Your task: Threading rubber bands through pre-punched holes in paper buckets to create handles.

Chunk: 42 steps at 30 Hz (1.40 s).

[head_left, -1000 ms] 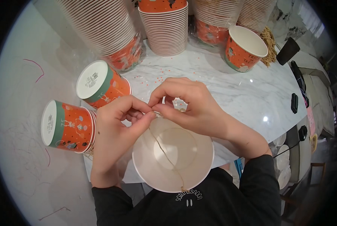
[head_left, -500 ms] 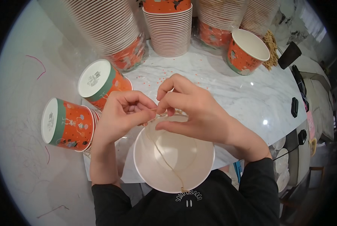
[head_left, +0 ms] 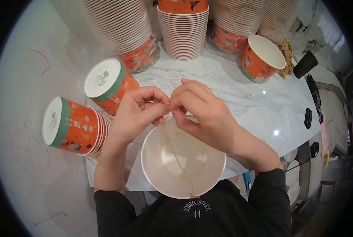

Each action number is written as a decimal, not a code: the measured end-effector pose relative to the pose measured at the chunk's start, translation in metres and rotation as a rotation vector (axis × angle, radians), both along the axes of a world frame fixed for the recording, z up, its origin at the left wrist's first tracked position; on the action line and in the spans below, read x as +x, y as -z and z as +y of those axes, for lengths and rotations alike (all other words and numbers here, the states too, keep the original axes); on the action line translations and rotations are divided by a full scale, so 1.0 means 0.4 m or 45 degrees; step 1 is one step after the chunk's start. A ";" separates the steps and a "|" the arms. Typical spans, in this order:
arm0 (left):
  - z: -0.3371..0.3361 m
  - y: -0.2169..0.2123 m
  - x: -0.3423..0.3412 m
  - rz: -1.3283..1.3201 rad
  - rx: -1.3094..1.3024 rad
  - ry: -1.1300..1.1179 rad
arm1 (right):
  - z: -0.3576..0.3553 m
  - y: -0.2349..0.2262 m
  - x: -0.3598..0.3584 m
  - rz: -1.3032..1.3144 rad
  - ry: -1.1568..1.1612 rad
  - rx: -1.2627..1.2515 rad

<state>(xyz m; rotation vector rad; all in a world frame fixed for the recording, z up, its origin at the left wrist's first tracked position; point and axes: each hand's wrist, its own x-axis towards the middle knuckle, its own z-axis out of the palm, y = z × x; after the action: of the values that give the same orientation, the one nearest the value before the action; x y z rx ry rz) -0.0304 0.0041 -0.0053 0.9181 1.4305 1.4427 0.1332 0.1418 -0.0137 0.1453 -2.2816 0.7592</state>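
Observation:
A paper bucket [head_left: 206, 168], white inside, stands in front of my chest with its mouth toward me. A thin tan string [head_left: 178, 158] hangs across its opening, fixed at the near rim and running up toward my fingers. Above the far rim my left hand [head_left: 139, 112] is closed in a pinch on the string. My right hand [head_left: 206, 112] meets it there, thumb and forefinger pinched together on the string as well. The fingers hide the string's far end and most of the bucket's far rim.
Orange buckets [head_left: 81, 126] lie stacked on their sides at the left, beside a second tipped stack [head_left: 103, 81]. Tall bucket stacks [head_left: 183, 35] line the back. One upright bucket [head_left: 259, 63], a tan string bundle [head_left: 286, 53] and a black cup [head_left: 305, 64] stand at the back right.
My right hand's thumb and forefinger have come together from a wider spread. Both hands have shifted slightly away from me.

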 end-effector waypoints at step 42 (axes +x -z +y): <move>0.017 0.007 0.079 0.464 0.241 -0.468 | 0.033 0.009 -0.023 -0.374 -0.140 -1.075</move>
<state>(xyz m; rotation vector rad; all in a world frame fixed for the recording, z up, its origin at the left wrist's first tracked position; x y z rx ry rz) 0.0011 0.0108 -0.0080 1.1213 1.8263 1.7693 0.1240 0.1549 -0.0172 -0.2517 -2.0189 1.8205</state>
